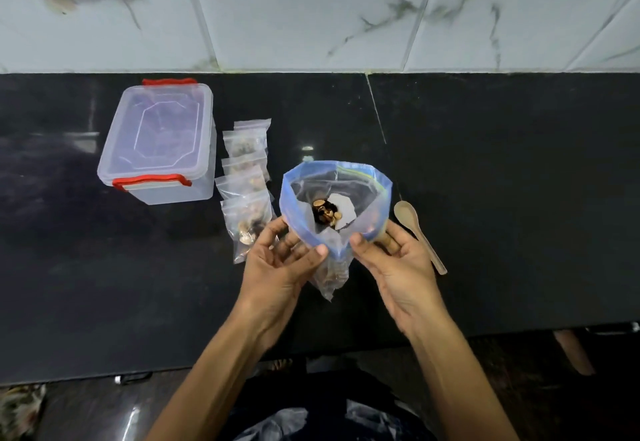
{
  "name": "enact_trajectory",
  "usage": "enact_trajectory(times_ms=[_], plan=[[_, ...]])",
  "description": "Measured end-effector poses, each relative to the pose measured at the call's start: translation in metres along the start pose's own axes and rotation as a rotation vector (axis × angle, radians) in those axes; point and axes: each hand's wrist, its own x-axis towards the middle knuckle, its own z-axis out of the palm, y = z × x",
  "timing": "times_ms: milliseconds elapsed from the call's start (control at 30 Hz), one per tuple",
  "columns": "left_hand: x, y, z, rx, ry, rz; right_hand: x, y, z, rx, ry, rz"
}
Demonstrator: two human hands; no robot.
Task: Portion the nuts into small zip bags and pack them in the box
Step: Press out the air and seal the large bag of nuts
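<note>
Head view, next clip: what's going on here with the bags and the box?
A person holds a large blue-rimmed zip bag open with both hands, the left hand and right hand pinching its near rim. A few nuts remain at the bottom. Several filled small zip bags lie in a row beside the lidded clear box; none is packed yet. A wooden spoon rests on the counter.

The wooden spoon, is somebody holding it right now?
No, the wooden spoon lies on the black counter beside the right hand, which grips the big bag instead.
</note>
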Motion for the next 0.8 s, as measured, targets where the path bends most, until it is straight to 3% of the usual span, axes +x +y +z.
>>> enact_trajectory(times_ms=[100,233,367,467,633,800], plan=[[0.002,-0.007,0.003,0.084,0.183,0.060,-0.002,0.007,0.001,-0.087,0.115,0.053],[0.002,-0.012,0.006,0.165,0.343,0.069,-0.010,0.004,0.001,-0.056,-0.062,0.107],[-0.005,-0.021,0.017,0.354,0.405,0.161,-0.009,0.011,0.009,-0.275,0.135,0.009],[-0.014,-0.026,0.026,0.492,0.353,0.250,-0.012,0.019,0.019,-0.410,0.114,-0.055],[-0.013,-0.010,0.024,0.383,0.261,0.198,-0.005,0.000,0.008,-0.228,0.018,-0.004],[-0.011,-0.012,0.026,0.416,0.294,0.185,-0.001,0.001,0.013,-0.488,0.112,-0.105]])
